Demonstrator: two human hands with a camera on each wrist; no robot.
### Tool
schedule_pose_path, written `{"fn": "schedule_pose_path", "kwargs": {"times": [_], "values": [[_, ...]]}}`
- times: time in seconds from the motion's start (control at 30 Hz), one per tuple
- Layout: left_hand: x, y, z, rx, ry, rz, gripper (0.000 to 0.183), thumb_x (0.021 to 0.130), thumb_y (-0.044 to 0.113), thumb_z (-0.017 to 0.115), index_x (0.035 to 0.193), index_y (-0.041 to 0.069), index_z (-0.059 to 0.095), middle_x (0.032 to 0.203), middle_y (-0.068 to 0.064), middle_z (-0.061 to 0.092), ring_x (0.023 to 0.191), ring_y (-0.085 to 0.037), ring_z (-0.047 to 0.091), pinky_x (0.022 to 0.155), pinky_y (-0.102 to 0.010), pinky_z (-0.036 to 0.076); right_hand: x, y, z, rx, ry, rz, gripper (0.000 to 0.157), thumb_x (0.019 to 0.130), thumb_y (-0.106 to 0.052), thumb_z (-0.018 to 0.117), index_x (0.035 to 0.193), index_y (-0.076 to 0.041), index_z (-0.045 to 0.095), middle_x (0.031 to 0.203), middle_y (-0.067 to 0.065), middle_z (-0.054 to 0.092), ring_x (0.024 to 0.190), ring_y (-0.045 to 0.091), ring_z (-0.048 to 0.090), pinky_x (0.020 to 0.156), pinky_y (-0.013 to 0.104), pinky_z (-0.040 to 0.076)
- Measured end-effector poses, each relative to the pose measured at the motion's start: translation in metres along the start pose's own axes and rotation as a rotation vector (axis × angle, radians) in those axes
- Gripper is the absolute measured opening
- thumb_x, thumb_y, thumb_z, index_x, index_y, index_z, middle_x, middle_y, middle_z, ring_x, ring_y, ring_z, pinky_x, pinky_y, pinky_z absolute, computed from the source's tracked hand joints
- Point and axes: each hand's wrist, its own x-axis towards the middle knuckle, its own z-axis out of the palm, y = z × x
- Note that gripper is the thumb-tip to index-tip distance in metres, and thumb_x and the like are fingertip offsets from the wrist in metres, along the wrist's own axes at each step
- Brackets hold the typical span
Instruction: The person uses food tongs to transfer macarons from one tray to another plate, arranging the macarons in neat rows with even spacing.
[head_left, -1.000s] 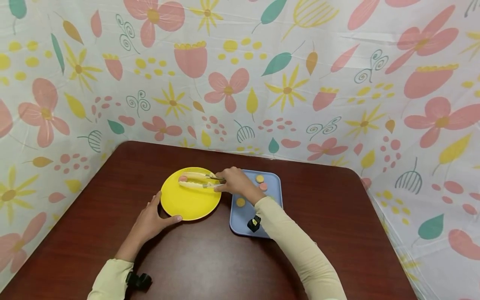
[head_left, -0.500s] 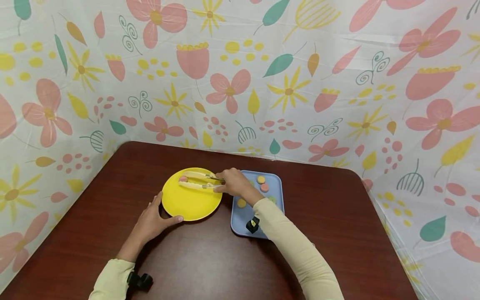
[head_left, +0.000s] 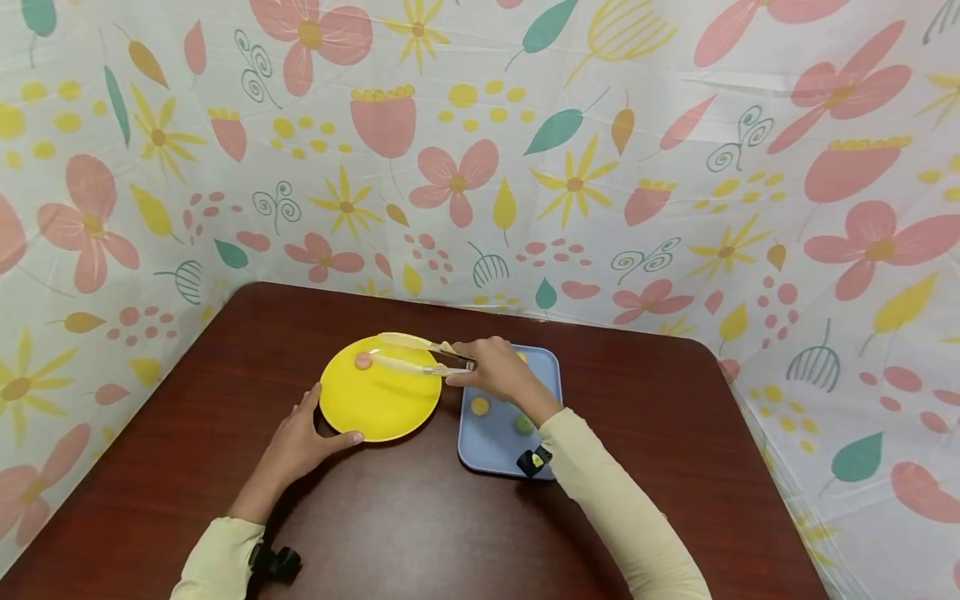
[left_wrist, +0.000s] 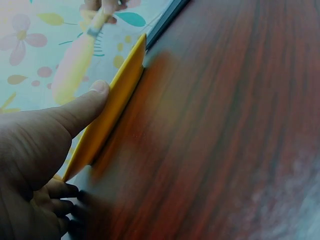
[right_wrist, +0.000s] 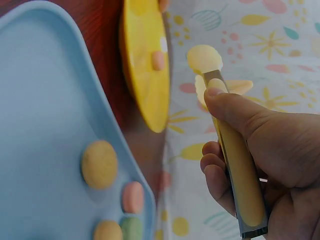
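My left hand (head_left: 303, 437) holds the yellow plate (head_left: 378, 408) at its left rim, thumb (left_wrist: 95, 97) on the near edge and fingers along the side. A pink macaron (head_left: 363, 360) lies on the plate's far left part. In my right hand (head_left: 497, 367) are tongs (right_wrist: 240, 175) with cream-coloured tips, gripped with the thumb along one arm. The tongs' two arms are spread over the plate, nothing between them, their tips just right of the pink macaron.
Right of the plate is a blue tray (head_left: 483, 450), partly under my right arm. It bears several macarons, among them a yellow one (head_left: 480, 406), a green one (head_left: 523, 424) and a pink one (right_wrist: 133, 197). A floral curtain (head_left: 450, 250) borders the brown table (head_left: 390, 517).
My right hand has moved right with the tongs, whose tips have come away from the pink macaron. The macaron stays on the plate. My left hand has kept its place.
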Motion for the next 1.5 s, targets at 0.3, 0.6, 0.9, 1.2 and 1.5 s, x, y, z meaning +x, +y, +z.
{"fn": "schedule_pose_path", "kwargs": {"times": [0.3,0.6,0.9,1.2,1.5], "values": [[-0.002,0.004,-0.001,0.017,-0.014,-0.015,0.13,0.078,0.063,0.081,0.163,-0.001,0.007,0.164,-0.033,0.018,0.146,-0.062,0.016,0.113,-0.075,0.021,-0.051,0.006,-0.031,-0.004,0.108,-0.016,0.062,0.087,-0.036,0.083,0.139,-0.008,0.065,0.058,0.003,0.062,0.044,0.005,0.04,0.048,0.023,0.032],[-0.002,0.0,-0.003,0.012,-0.016,-0.03,0.131,0.077,0.064,0.081,0.164,0.001,0.005,0.165,-0.032,0.017,0.147,-0.062,0.015,0.112,-0.077,0.021,-0.098,0.023,-0.041,-0.028,0.201,0.017,0.061,0.086,-0.035,0.084,0.136,-0.006,0.066,0.066,-0.001,0.065,0.052,0.002,0.048,0.049,0.022,0.04],[-0.003,0.001,-0.003,0.033,-0.017,-0.019,0.131,0.078,0.064,0.08,0.163,-0.001,0.006,0.164,-0.034,0.017,0.145,-0.064,0.016,0.111,-0.077,0.023,-0.144,0.044,-0.045,-0.009,0.227,0.134,0.061,0.085,-0.035,0.084,0.134,-0.003,0.067,0.082,0.0,0.073,0.06,0.004,0.048,0.054,0.022,0.039],[-0.005,0.001,0.001,0.04,-0.053,-0.051,0.133,0.078,0.067,0.079,0.163,-0.002,0.004,0.164,-0.034,0.016,0.145,-0.064,0.015,0.109,-0.079,0.023,-0.198,0.06,-0.047,-0.05,0.281,0.204,0.058,0.082,-0.034,0.086,0.133,-0.009,0.07,0.069,-0.013,0.059,0.059,0.002,0.044,0.053,0.023,0.039],[-0.004,0.004,0.0,0.05,-0.051,-0.034,0.132,0.078,0.066,0.079,0.163,0.0,0.003,0.163,-0.035,0.018,0.144,-0.065,0.016,0.11,-0.078,0.022,-0.233,0.068,-0.04,-0.075,0.229,0.273,0.059,0.082,-0.035,0.086,0.132,-0.009,0.071,0.078,-0.014,0.065,0.059,0.0,0.044,0.055,0.022,0.038]]}}
